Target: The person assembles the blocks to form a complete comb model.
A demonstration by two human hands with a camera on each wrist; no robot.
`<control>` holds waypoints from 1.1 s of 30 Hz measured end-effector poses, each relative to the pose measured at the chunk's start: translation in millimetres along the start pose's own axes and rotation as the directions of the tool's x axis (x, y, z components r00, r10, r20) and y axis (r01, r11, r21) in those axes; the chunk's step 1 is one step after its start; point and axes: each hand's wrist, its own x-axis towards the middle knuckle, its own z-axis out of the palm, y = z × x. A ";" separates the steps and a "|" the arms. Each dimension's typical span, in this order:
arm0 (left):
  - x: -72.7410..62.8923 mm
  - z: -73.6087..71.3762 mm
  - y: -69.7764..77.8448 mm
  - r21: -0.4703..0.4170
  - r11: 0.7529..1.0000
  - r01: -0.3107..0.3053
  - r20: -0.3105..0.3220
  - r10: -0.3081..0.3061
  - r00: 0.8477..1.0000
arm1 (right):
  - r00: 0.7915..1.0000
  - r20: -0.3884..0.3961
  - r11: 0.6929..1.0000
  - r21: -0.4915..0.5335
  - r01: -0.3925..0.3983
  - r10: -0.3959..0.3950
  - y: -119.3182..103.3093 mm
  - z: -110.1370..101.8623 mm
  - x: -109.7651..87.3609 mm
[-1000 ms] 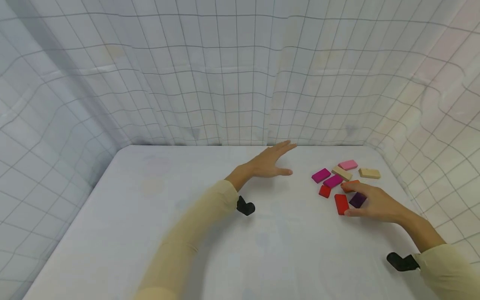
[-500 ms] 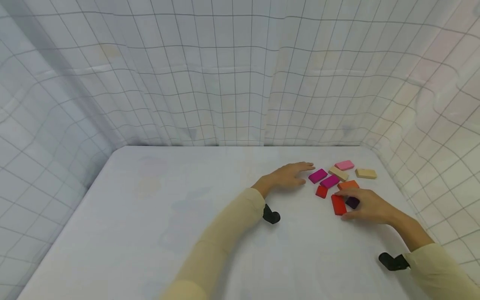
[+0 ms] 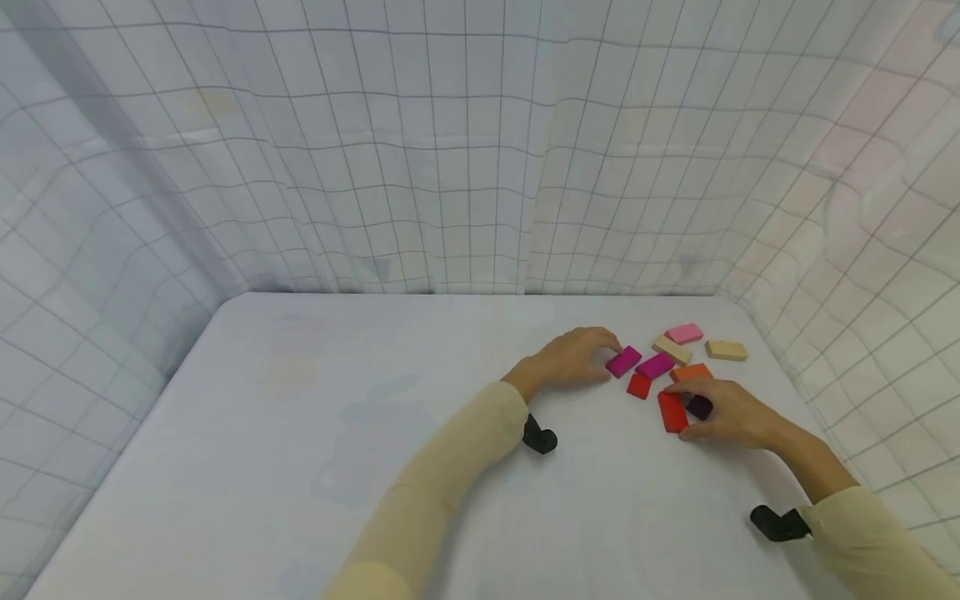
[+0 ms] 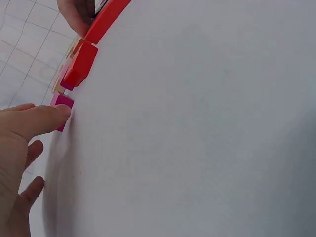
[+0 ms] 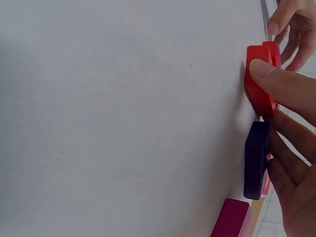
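My left hand [image 3: 573, 357] pinches a magenta block [image 3: 624, 362] at the left of a loose group on the white table. The left wrist view has its thumb against the end of that magenta block [image 4: 64, 102]. My right hand [image 3: 733, 414] spans a red rectangular block [image 3: 672, 412], thumb at the near end and a finger at the far end. In the right wrist view the thumb presses on the red block [image 5: 256, 81]. A dark purple block [image 3: 700, 407] lies under the right hand's fingers, partly hidden.
Between the hands lie a small red block [image 3: 639, 386], another magenta block [image 3: 656, 366] and an orange block [image 3: 692, 372]. Farther back are a pink block [image 3: 684, 333] and two cream blocks, one angled [image 3: 672, 349], one straight [image 3: 726, 350]. A gridded white curtain [image 3: 472, 167] borders the table.
My left hand has come right and down from above the bare table to the magenta block. My right hand's fingers have drawn in from the orange block onto the red one.
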 end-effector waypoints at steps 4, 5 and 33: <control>8.2 4.9 0.5 -0.042 0.998 0.046 0.069 -0.043 0.997 | 1.000 0.005 1.000 0.010 -0.017 0.017 0.1 3.1 -0.5; 10.7 6.6 1.0 -0.023 0.998 0.056 0.091 -0.053 0.994 | 1.000 0.005 1.000 0.011 -0.024 0.024 0.0 3.6 -0.8; -13.4 -29.5 -23.5 -0.233 0.958 0.169 -0.010 -0.176 0.984 | 0.999 -0.011 0.998 0.051 0.041 -0.040 -21.9 -20.0 19.8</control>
